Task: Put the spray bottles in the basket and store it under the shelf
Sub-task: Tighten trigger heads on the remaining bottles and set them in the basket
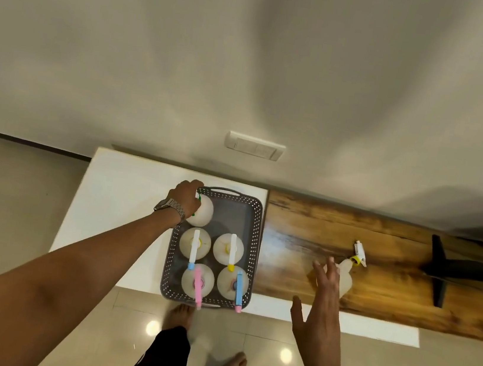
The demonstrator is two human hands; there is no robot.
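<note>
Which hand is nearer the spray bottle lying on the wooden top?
Right. The right hand reaches just short of the spray bottle; the left hand is at the basket.

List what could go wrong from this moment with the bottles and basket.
The left hand grips a green-trigger spray bottle at the grey perforated plastic basket rim; it may catch there or knock the upright bottles. The open right hand reaches the yellow-collared spray bottle lying on the wooden tabletop, which could roll away.

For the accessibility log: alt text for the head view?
Left hand grips a spray bottle at the far-left corner of a grey basket already holding four bottles. Open right hand reaches toward a last bottle on the wooden counter.
</note>
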